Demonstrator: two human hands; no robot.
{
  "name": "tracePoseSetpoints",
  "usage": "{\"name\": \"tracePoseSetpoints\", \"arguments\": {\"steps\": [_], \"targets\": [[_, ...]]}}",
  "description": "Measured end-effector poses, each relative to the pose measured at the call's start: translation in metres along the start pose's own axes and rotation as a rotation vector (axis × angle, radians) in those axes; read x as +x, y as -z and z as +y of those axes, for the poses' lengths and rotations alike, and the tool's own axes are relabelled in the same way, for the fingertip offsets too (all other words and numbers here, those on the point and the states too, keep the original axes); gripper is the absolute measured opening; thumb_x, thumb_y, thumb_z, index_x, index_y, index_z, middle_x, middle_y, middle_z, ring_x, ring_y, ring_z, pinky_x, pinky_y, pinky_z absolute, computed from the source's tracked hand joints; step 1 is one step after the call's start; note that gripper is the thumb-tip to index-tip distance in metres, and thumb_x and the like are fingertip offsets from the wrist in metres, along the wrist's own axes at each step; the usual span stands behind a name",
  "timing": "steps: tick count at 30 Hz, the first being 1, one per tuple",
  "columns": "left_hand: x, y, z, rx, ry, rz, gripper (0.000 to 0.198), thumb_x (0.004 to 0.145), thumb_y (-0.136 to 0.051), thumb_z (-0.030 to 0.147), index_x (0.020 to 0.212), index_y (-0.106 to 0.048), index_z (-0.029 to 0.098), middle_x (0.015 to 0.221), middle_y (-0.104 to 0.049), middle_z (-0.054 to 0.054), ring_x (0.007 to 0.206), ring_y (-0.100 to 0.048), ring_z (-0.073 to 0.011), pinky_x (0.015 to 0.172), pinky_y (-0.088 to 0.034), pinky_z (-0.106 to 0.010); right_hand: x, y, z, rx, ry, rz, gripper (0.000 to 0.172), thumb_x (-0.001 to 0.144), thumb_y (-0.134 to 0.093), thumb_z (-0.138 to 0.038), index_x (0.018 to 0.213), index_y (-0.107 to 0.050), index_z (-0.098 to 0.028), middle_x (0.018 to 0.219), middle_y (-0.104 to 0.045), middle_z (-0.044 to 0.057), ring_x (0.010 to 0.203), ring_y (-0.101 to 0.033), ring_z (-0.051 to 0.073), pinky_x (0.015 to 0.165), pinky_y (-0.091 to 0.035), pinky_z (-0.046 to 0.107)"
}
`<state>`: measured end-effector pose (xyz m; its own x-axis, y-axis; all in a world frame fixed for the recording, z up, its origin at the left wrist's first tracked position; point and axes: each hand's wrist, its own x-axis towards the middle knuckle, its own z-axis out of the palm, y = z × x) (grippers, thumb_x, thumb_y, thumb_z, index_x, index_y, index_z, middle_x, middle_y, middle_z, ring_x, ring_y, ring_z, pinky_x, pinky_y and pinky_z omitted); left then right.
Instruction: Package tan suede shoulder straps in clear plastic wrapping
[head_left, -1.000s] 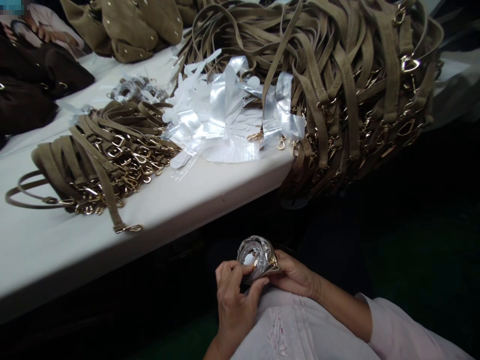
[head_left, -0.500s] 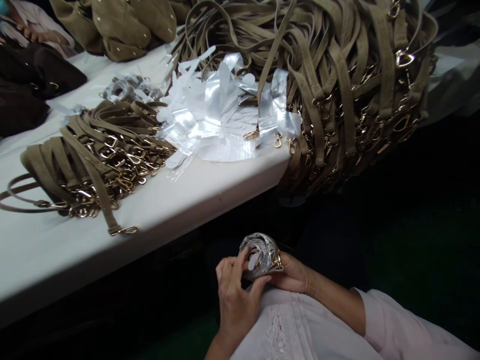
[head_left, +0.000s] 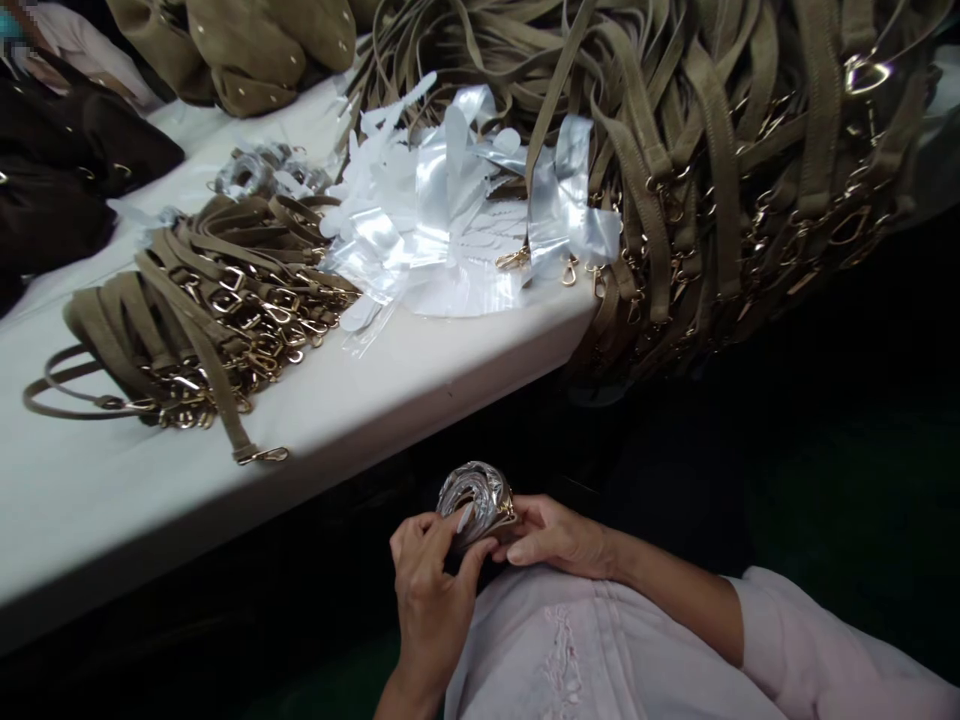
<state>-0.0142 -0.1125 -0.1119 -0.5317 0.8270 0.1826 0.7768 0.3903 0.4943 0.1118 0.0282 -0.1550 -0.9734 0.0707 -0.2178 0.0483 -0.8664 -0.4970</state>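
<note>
A strap coiled in clear plastic (head_left: pixel 480 495), with gold hardware at its right side, is held up over the lap, below the table's front edge. My left hand (head_left: pixel 435 565) grips its left and lower side, a finger at the coil's centre and the thumb underneath. At the coil's right end, my right hand (head_left: pixel 559 538) has its fingertips around the strap near the gold clasp; part of those fingers is hidden behind the coil.
On the white table (head_left: pixel 315 440) lie a bundle of olive straps with gold clasps (head_left: pixel 172 320), white strips and clear plastic (head_left: pixel 450 220), and small wrapped coils (head_left: pixel 262 172). A large strap heap (head_left: pixel 690 170) overhangs the right edge. Dark bags (head_left: pixel 75 170), olive bags (head_left: pixel 255 50) and a person's sleeve (head_left: pixel 97 45) are behind.
Both hands and the wrapped coil have moved left in the view. More of my right hand's thumb and fingers now shows beside the coil. The table scene has shifted slightly right.
</note>
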Motion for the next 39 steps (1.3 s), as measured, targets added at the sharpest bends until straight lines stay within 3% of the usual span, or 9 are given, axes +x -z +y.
{"name": "tracePoseSetpoints", "arguments": {"steps": [3, 6, 12, 18, 25, 29, 34, 39], "targets": [[-0.002, -0.003, -0.011, 0.037, -0.066, -0.034, 0.027, 0.083, -0.072, 0.03, 0.108, -0.067, 0.022, 0.092, -0.061, -0.005, 0.091, -0.055, -0.0248, 0.087, -0.044, -0.045, 0.009, 0.014, 0.007, -0.132, -0.002, -0.02, 0.044, 0.073, -0.082, -0.037, 0.107, -0.071, -0.012, 0.097, -0.069, 0.007, 0.087, -0.062, 0.015, 0.083, -0.048, 0.028], [-0.004, -0.01, -0.019, 0.012, -0.04, -0.072, 0.026, 0.083, -0.072, 0.033, 0.105, -0.067, 0.021, 0.094, -0.061, -0.006, 0.094, -0.054, -0.0258, 0.083, -0.047, -0.043, 0.016, 0.028, 0.014, -0.233, -0.014, -0.014, 0.046, 0.075, -0.079, -0.045, 0.105, -0.072, -0.01, 0.093, -0.068, 0.006, 0.078, -0.061, 0.013, 0.078, -0.049, 0.026], [-0.005, -0.015, -0.027, -0.052, -0.02, -0.147, 0.029, 0.081, -0.073, 0.035, 0.107, -0.068, 0.023, 0.093, -0.064, -0.006, 0.093, -0.056, -0.0255, 0.081, -0.049, -0.04, 0.017, 0.042, 0.02, -0.132, -0.056, -0.011, 0.054, 0.069, -0.083, -0.051, 0.101, -0.07, -0.009, 0.085, -0.067, 0.005, 0.073, -0.062, 0.012, 0.072, -0.05, 0.024], [-0.004, -0.016, -0.026, -0.044, -0.114, -0.177, 0.03, 0.084, -0.071, 0.031, 0.112, -0.066, 0.022, 0.094, -0.069, -0.005, 0.093, -0.056, -0.0249, 0.085, -0.045, -0.042, 0.018, 0.045, 0.02, -0.199, -0.014, 0.079, 0.047, 0.072, -0.081, -0.05, 0.091, -0.069, -0.009, 0.07, -0.061, 0.0, 0.056, -0.052, 0.007, 0.054, -0.042, 0.019], [0.0, -0.015, -0.019, 0.006, -0.174, -0.195, 0.026, 0.087, -0.068, 0.031, 0.11, -0.066, 0.021, 0.092, -0.067, -0.005, 0.091, -0.055, -0.0245, 0.086, -0.04, -0.044, 0.016, 0.039, 0.016, -0.315, 0.021, 0.12, 0.051, 0.073, -0.077, -0.057, 0.082, -0.068, -0.009, 0.063, -0.058, -0.001, 0.052, -0.05, 0.007, 0.05, -0.04, 0.019], [0.001, -0.016, -0.016, 0.069, -0.211, -0.157, 0.024, 0.087, -0.068, 0.03, 0.107, -0.065, 0.018, 0.09, -0.068, -0.006, 0.09, -0.056, -0.0251, 0.088, -0.039, -0.046, 0.017, 0.04, 0.02, -0.362, -0.007, 0.128, 0.052, 0.072, -0.076, -0.06, 0.082, -0.068, -0.009, 0.059, -0.059, -0.002, 0.05, -0.05, 0.007, 0.051, -0.041, 0.019], [0.002, -0.028, -0.022, 0.219, -0.287, -0.012, 0.03, 0.087, -0.067, 0.025, 0.115, -0.063, 0.015, 0.09, -0.071, -0.008, 0.092, -0.058, -0.0267, 0.097, -0.037, -0.051, 0.025, 0.04, 0.025, -0.432, 0.0, 0.163, 0.055, 0.075, -0.069, -0.065, 0.077, -0.066, -0.01, 0.057, -0.059, -0.001, 0.048, -0.051, 0.007, 0.05, -0.042, 0.02], [0.004, -0.039, -0.033, 0.224, -0.316, 0.05, 0.033, 0.086, -0.068, 0.025, 0.118, -0.062, 0.019, 0.09, -0.071, -0.006, 0.092, -0.06, -0.0261, 0.102, -0.035, -0.052, 0.028, 0.043, 0.026, -0.5, -0.01, 0.339, 0.042, 0.069, -0.077, -0.05, 0.084, -0.063, -0.013, 0.064, -0.061, -0.002, 0.049, -0.053, 0.009, 0.047, -0.043, 0.021]]}}
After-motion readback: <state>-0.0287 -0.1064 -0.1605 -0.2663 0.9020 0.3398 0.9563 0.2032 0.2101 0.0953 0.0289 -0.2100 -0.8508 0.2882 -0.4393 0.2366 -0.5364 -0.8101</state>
